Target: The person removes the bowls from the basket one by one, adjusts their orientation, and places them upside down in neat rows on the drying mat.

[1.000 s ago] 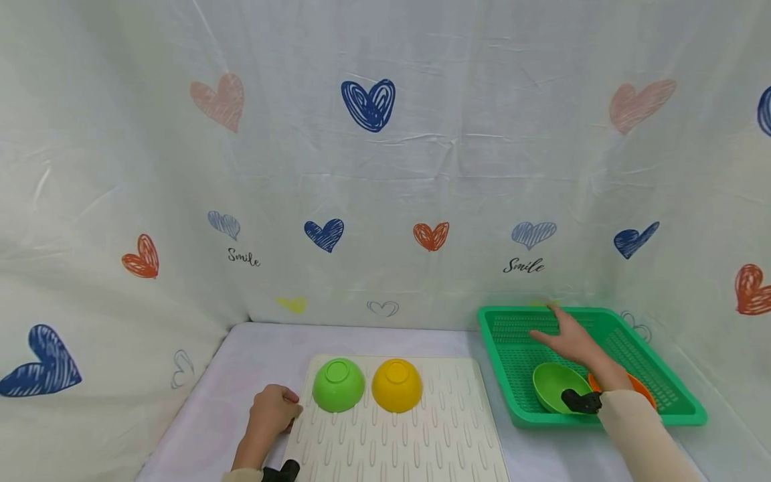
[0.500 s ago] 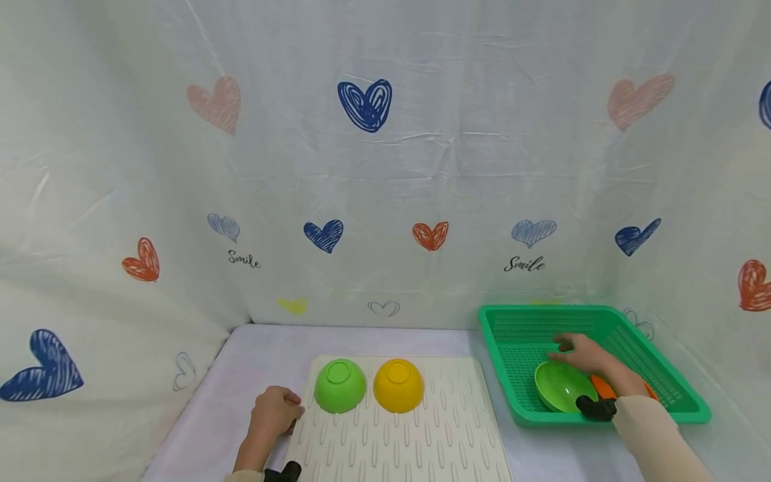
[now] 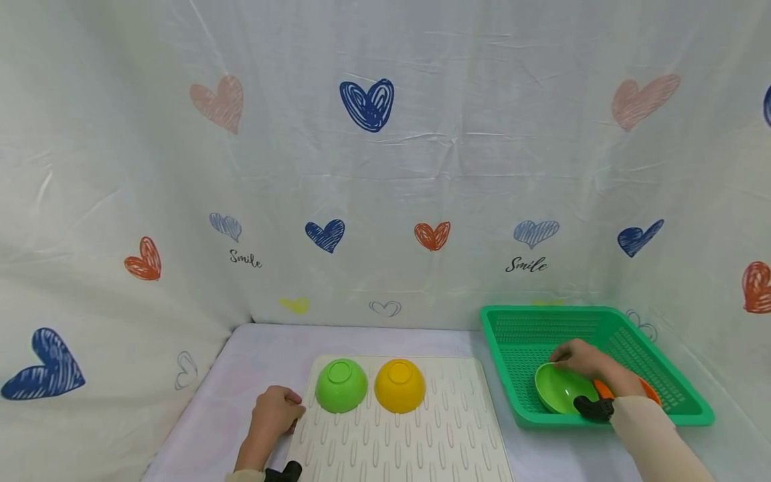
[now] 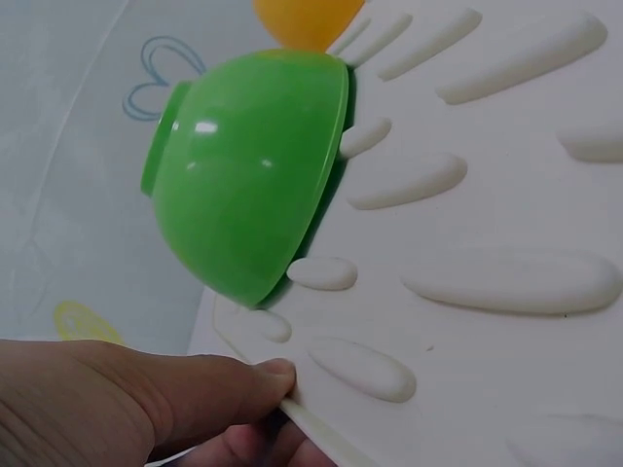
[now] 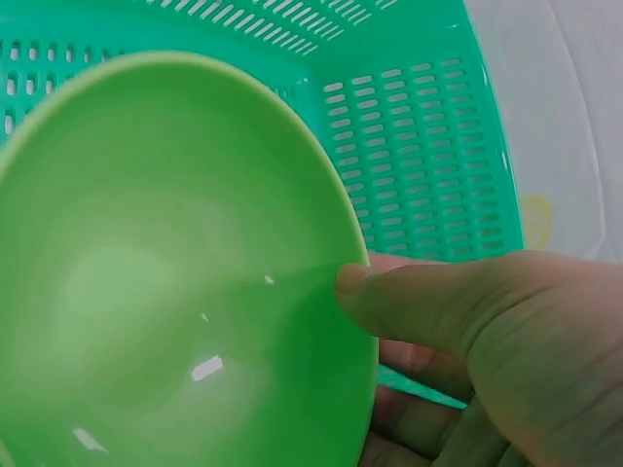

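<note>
My right hand (image 3: 581, 359) pinches the rim of a light green bowl (image 3: 560, 389) in the green basket (image 3: 512, 395). In the right wrist view the thumb lies inside that bowl's rim, with the fingers behind it. An orange bowl (image 3: 649, 392) sits partly hidden under my right wrist. At the left edge of a white ridged drying mat (image 3: 434, 428), my left hand (image 3: 274, 412) grips the border between thumb and fingers. A second green bowl (image 3: 341, 386) and a yellow bowl (image 3: 400, 386) rest upside down side by side on the mat.
A white cloth covers the table (image 3: 265, 348). Behind it hangs a white curtain (image 3: 385, 174) printed with hearts, and it also runs along both sides. The basket stands to the right of the mat, close to the curtain.
My right hand has come down from above the basket, its spread fingers closing on the light green bowl's rim. The left hand stays at the mat's edge.
</note>
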Demonstrator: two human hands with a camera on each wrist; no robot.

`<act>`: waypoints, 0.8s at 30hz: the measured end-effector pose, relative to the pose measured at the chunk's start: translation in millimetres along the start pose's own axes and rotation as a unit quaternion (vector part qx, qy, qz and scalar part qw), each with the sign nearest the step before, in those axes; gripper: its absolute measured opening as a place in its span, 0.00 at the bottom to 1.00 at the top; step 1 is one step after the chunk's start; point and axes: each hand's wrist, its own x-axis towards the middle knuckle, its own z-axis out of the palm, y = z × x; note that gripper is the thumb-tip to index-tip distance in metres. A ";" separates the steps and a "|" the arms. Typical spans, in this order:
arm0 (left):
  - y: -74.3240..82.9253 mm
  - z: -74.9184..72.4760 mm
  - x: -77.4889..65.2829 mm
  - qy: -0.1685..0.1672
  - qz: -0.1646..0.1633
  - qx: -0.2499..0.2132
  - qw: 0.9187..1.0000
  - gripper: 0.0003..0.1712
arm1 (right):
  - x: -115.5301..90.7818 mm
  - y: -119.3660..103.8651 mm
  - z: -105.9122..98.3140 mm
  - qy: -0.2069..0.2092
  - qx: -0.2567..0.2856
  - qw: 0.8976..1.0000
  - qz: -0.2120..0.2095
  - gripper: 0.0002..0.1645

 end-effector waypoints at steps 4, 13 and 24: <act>-1.1 -0.4 0.0 0.000 0.003 0.002 1.000 0.05 | 1.8 -2.4 0.7 0.008 -0.004 1.000 -0.017 0.08; -3.1 1.4 -0.8 -0.007 -0.003 -0.003 1.000 0.04 | 7.9 -6.0 1.6 0.018 0.006 1.000 -0.018 0.10; -3.2 -0.6 0.6 -0.007 0.004 0.005 1.000 0.04 | -1.5 -16.2 -1.2 0.064 0.054 0.996 0.007 0.17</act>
